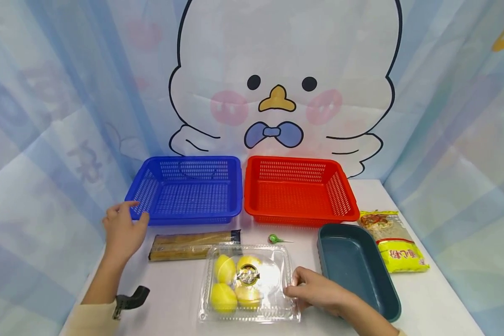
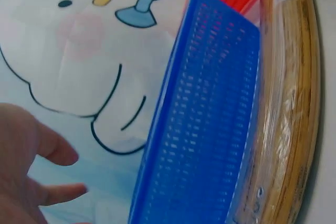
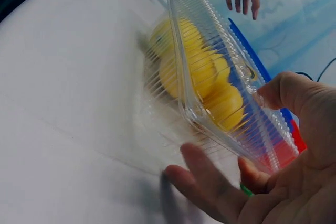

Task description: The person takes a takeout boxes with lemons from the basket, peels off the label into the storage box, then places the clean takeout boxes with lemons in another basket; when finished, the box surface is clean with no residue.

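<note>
A clear plastic clamshell box (image 1: 273, 303) with several yellow fruits (image 1: 224, 297) in it sits at the front middle in the head view. My right hand (image 1: 319, 290) pinches its right edge, thumb on top and a finger below; the right wrist view shows the thumb (image 3: 281, 93) at the lid's rim and other fingers spread under that side. My left hand (image 1: 125, 229) hovers by the front left corner of the blue basket (image 1: 193, 217), fingers loosely bent and holding nothing. In the left wrist view its fingers (image 2: 58, 150) are apart, left of the basket.
Beside the blue basket stands a red basket (image 1: 298, 217). A flat pack of brown noodles (image 1: 180, 247) lies before the blue one, and a green lollipop (image 1: 274, 239) before the red. A dark teal tray (image 1: 353, 256) and a yellow food bag (image 1: 396, 249) lie at right.
</note>
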Available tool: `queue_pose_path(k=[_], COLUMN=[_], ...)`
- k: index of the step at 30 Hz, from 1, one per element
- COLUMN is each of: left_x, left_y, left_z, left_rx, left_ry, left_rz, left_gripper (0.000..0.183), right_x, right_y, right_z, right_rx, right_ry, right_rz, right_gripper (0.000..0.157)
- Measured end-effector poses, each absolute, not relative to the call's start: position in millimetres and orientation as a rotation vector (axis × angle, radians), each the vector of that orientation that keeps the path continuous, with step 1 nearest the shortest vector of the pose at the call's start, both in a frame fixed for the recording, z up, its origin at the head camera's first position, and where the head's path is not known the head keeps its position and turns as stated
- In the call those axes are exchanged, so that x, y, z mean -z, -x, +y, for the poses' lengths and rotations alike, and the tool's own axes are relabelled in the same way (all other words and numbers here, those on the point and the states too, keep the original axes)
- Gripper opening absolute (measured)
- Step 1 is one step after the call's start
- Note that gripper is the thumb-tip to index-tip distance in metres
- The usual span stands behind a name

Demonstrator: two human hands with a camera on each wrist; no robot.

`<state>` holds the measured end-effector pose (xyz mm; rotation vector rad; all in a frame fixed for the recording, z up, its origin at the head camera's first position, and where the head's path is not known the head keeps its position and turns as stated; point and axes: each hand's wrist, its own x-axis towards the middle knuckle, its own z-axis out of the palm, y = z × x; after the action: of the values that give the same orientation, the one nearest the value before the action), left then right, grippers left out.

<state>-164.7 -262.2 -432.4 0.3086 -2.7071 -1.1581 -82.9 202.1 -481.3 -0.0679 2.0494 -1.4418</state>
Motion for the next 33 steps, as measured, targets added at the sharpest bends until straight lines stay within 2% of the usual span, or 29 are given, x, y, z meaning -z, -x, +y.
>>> queue_pose_path(k=[6,10,13,17,21,24,29,33], left_x=[428.2,431.1,434.8,441.6,453.2,461.5,470.8,474.3], left_y=[155.2,150.3,147.2,143.8,138.4,133.1,129.8,127.6], left_z=[-245.5,-232.6,-221.5,-205.7,-193.8,-187.3,-179.1,-177.0], left_rx=[1.148,1.376,1.606,1.797,1.919,1.983,2.005,2.062], left_ry=[-0.006,0.162,0.221,0.220,0.311,0.399,0.506,0.534], left_rz=[-2.951,-3.054,-3.134,-3.198,-3.201,-3.191,-3.173,-3.149], left_gripper=[0.050,0.047,0.055,0.078,0.093,0.098,0.096,0.092], right_x=[475.3,470.9,468.4,466.3,462.9,459.1,453.6,449.6], right_y=[83.5,84.4,84.6,83.9,82.3,81.8,79.9,76.7], right_z=[203.2,203.0,202.9,203.0,201.3,198.8,192.6,186.3], right_rx=[1.297,1.238,1.243,1.241,1.131,1.011,0.904,0.873], right_ry=[0.125,0.127,0.131,0.133,0.123,0.110,0.149,0.228], right_rz=[2.184,2.223,2.230,2.270,2.399,2.521,2.707,2.816], right_gripper=[0.028,0.031,0.031,0.032,0.036,0.049,0.086,0.096])
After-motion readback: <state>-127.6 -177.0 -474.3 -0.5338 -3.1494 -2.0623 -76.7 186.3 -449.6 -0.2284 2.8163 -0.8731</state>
